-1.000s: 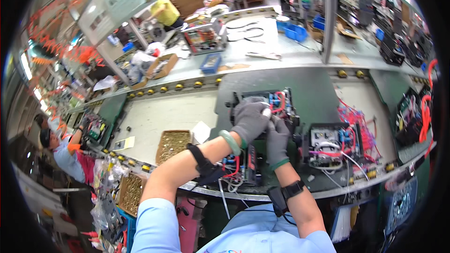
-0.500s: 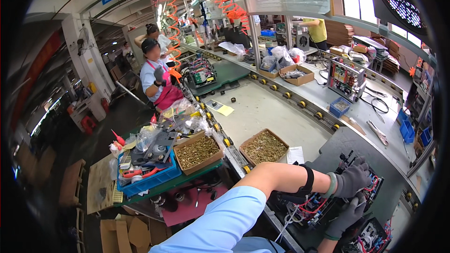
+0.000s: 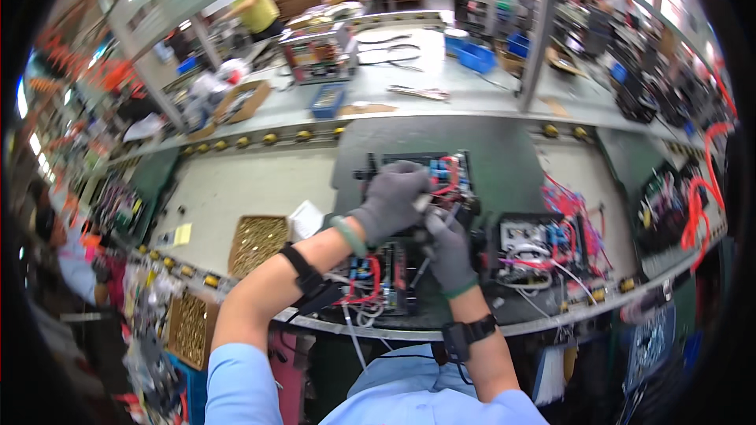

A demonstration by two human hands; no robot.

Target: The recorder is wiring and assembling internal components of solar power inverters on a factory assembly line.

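Observation:
Both my hands wear grey gloves. My left hand is closed at the near left side of an electronic unit with red and blue wires. Just below it, my right hand has its fingers pinched together close to my left fingertips. A small pale piece shows between the hands, too blurred to name. A thin grey strip slants down beside my right hand; whether I hold it I cannot tell. A second wired unit sits under my left forearm, and a third unit stands right of my right hand.
The units rest on a dark green board on the roller line. A carton of small brass-coloured parts lies left of my left arm. Beyond are a blue bin, cables and a metal post. Red coiled hose hangs right.
My view has swung to the right, bringing the bench in front of me to the middle. Both hands stay close together at the same wired unit.

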